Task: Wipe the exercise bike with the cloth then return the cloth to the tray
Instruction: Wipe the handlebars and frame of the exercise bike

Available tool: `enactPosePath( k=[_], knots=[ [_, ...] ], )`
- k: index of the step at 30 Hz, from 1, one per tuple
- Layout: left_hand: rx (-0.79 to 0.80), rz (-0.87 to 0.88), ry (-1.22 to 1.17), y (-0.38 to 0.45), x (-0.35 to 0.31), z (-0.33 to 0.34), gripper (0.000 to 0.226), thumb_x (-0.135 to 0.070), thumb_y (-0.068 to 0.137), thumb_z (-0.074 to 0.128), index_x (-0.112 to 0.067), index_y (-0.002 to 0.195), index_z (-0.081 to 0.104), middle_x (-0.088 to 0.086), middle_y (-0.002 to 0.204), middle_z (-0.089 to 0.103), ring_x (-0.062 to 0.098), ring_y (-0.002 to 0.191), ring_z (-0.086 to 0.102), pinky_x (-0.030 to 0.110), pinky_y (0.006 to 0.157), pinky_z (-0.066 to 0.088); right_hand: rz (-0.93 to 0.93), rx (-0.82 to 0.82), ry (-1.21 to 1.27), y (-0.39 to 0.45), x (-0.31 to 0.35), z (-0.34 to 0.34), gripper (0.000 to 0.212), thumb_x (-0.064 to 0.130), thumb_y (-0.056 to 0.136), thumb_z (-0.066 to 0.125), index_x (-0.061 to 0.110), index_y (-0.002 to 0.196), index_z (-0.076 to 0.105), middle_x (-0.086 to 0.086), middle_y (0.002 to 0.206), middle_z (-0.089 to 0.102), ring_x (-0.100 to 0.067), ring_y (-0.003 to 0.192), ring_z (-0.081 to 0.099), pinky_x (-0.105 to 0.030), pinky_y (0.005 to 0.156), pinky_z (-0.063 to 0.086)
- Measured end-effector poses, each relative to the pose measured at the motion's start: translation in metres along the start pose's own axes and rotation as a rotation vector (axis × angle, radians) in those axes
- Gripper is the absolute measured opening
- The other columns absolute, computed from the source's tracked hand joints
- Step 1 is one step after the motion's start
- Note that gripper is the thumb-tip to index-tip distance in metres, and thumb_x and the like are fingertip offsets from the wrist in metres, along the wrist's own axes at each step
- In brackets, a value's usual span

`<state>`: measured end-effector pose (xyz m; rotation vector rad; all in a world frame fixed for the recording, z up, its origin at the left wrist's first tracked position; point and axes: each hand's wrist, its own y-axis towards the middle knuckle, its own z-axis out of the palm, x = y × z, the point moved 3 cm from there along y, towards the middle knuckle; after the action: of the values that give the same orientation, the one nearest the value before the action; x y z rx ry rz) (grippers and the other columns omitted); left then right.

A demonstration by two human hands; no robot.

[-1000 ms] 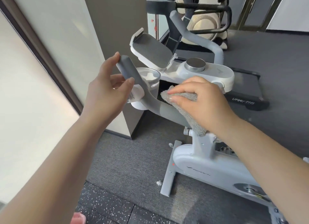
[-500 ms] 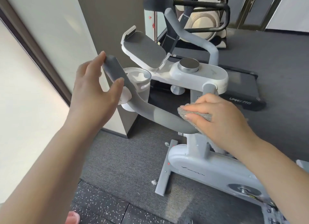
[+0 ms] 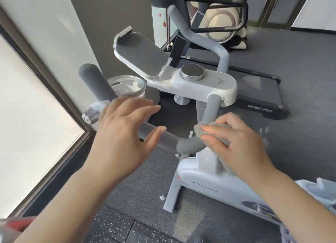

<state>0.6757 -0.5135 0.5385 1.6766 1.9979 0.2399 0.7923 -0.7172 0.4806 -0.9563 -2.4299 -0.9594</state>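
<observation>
At the handlebar's bend, the right hand pinched the cloth against the grip; the bar ran leftward under the left hand, fingers spread.

Daylight is coming in from the window on the left, washing its pane out to near white. The room is looking bright and evenly lit, with soft, faint shadows on the floor. The left hand is smearing with motion blur; the right hand is blurring slightly. Straight edges are bowing toward the frame's borders.
</observation>
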Motion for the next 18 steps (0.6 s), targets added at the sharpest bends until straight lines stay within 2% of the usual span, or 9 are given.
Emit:
enactPosePath(
  k=[2,4,7,9,12,15,18],
  knots=[
    [0.075,0.002,0.033,-0.003,-0.005,0.011,0.042,-0.053,0.083,0.057,-0.028,0.116,0.065,-0.013,0.117,0.062,0.018,0.115,0.051,0.033,0.101,0.033,0.024,-0.029,0.065,0.01,-0.004,-0.006,0.029,0.049,0.083,0.059,0.04,0.109,0.068,0.021,0.096,0.052,0.004,0.09,0.056,-0.029,0.077,0.049],
    [0.114,0.004,0.065,-0.004,-0.008,0.018,0.041,-0.055,0.083,0.055,-0.029,0.113,0.066,-0.014,0.113,0.064,0.018,0.11,0.053,0.032,0.098,0.032,-0.034,-0.035,0.106,0.016,0.009,-0.004,0.028,0.048,0.084,0.058,0.038,0.107,0.07,0.019,0.096,0.053,0.004,0.091,0.057,-0.025,0.077,0.048],
    [0.126,0.006,0.108,-0.005,-0.012,0.023,0.04,-0.058,0.083,0.051,-0.03,0.104,0.07,-0.013,0.103,0.067,0.019,0.1,0.056,0.032,0.094,0.032,-0.141,0.057,0.053,0.011,0.027,0.012,0.03,0.048,0.084,0.055,0.038,0.107,0.071,0.01,0.097,0.057,-0.002,0.088,0.058,-0.022,0.074,0.048],
    [0.139,-0.001,0.131,-0.005,-0.014,0.024,0.041,-0.06,0.082,0.05,-0.03,0.099,0.071,-0.013,0.097,0.068,0.02,0.096,0.056,0.033,0.092,0.034,-0.132,0.056,0.035,0.01,0.018,0.014,0.029,0.048,0.084,0.055,0.039,0.106,0.071,0.011,0.097,0.056,-0.002,0.088,0.057,-0.02,0.071,0.047],
    [0.149,-0.016,0.16,-0.005,-0.017,0.027,0.041,-0.062,0.081,0.051,-0.03,0.097,0.071,-0.013,0.095,0.068,0.019,0.095,0.055,0.033,0.092,0.034,-0.086,0.046,0.017,0.017,-0.012,0.005,0.023,0.047,0.085,0.061,0.043,0.106,0.069,0.015,0.098,0.053,-0.001,0.087,0.055,-0.027,0.069,0.049],
    [0.146,-0.033,0.159,-0.005,-0.021,0.03,0.041,-0.063,0.08,0.051,-0.031,0.095,0.072,-0.013,0.094,0.068,0.018,0.094,0.055,0.032,0.092,0.033,-0.016,0.045,0.01,0.033,-0.037,-0.006,0.025,0.041,0.085,0.065,0.045,0.11,0.067,0.014,0.099,0.052,-0.003,0.088,0.053,-0.033,0.075,0.05],
    [0.151,-0.042,0.136,-0.006,-0.027,0.032,0.041,-0.063,0.081,0.051,-0.032,0.096,0.071,-0.015,0.095,0.067,0.017,0.095,0.053,0.03,0.092,0.033,0.006,-0.015,0.054,0.042,-0.035,-0.015,0.024,0.039,0.086,0.065,0.039,0.109,0.069,0.015,0.097,0.052,0.001,0.089,0.053,-0.029,0.08,0.048]
  ],
)
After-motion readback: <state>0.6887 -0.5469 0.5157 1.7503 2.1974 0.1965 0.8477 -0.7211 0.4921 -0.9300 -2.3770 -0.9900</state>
